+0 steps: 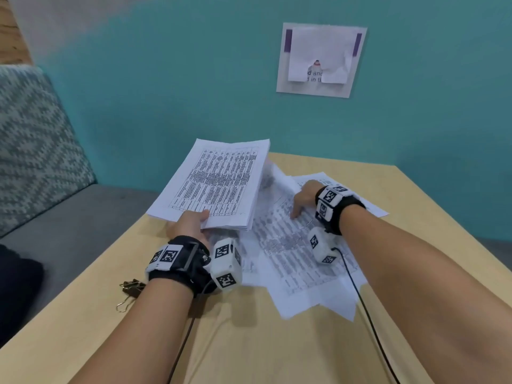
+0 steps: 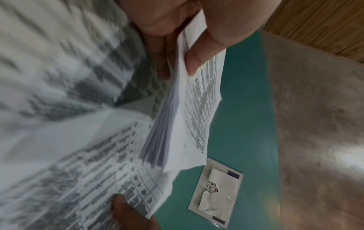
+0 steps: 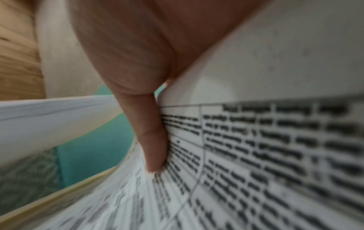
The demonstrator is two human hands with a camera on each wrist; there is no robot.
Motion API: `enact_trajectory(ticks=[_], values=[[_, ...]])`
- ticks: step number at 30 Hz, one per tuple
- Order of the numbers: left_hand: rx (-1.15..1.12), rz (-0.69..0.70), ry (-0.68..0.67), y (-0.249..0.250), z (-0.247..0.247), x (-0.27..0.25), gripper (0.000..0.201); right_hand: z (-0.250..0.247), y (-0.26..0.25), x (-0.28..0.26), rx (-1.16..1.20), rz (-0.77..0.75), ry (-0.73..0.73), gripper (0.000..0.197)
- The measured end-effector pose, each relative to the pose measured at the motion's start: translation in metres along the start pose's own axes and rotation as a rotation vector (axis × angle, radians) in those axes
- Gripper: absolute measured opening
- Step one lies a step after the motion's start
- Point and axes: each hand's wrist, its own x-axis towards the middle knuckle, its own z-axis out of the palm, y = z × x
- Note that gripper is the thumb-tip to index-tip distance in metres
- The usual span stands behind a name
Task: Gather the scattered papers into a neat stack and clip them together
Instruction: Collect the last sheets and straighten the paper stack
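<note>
- The table (image 1: 415,217) is light wood and fills the lower half of the head view. It holds up all the paper.
- The teal wall (image 1: 166,92) stands behind the table, with a torn notice (image 1: 321,59) stuck on it at the upper right.
- A grey bench with a patterned cushion (image 1: 33,139) sits at the left edge of the frame.
- The loose sheets (image 1: 299,245) lie fanned out in the middle of the table, corners poking every way. They are not gathered yet.
- The gathered stack (image 1: 219,181) is held up off the table, just left of the middle, tilted. I think it is kept up there so that new sheets can slide in.
- The left hand (image 1: 191,223) pinches the near edge of the stack, thumb on top and fingers below (the left wrist view shows this well).
- The right hand (image 1: 304,198) lies on the loose sheets with the fingers bent down onto the paper. I think it is dragging or lifting a sheet, but I cannot tell if it has really caught one.
- The binder clips (image 1: 130,289) wait at the lower left, beside the left wrist. The left arm is partly in front of them, so a hand must come free to get one.
</note>
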Motion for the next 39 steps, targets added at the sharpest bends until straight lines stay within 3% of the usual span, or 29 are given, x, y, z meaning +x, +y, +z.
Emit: enact_trajectory(ticks=[3, 6, 10, 18, 21, 28, 33, 39], values=[[0.017, -0.008, -0.014, 0.002, 0.002, -0.005, 0.055, -0.014, 0.027, 0.009, 0.004, 0.071, 0.082, 0.051], [0.047, -0.016, -0.002, 0.002, 0.004, -0.005, 0.046, -0.012, 0.057, 0.017, -0.099, 0.143, 0.031, 0.064], [0.047, -0.002, 0.023, 0.002, 0.003, -0.010, 0.058, -0.020, 0.066, 0.007, -0.084, 0.115, 0.019, 0.065], [0.023, 0.013, -0.005, 0.000, 0.002, -0.017, 0.052, -0.035, 0.072, 0.012, 0.007, 0.134, 0.046, 0.073], [-0.012, 0.025, 0.009, 0.000, 0.004, -0.015, 0.065, -0.031, 0.084, 0.026, -0.011, 0.196, 0.037, 0.081], [-0.062, 0.041, 0.005, -0.004, 0.004, -0.004, 0.066, -0.037, 0.089, 0.011, -0.081, 0.249, -0.053, 0.075], [-0.054, 0.033, 0.026, -0.006, 0.004, -0.001, 0.069, -0.038, 0.101, -0.001, 0.076, 0.275, -0.012, 0.059], [0.052, 0.075, 0.006, 0.001, 0.000, -0.021, 0.058, -0.050, 0.123, 0.001, 0.515, 0.381, 0.240, 0.056]])
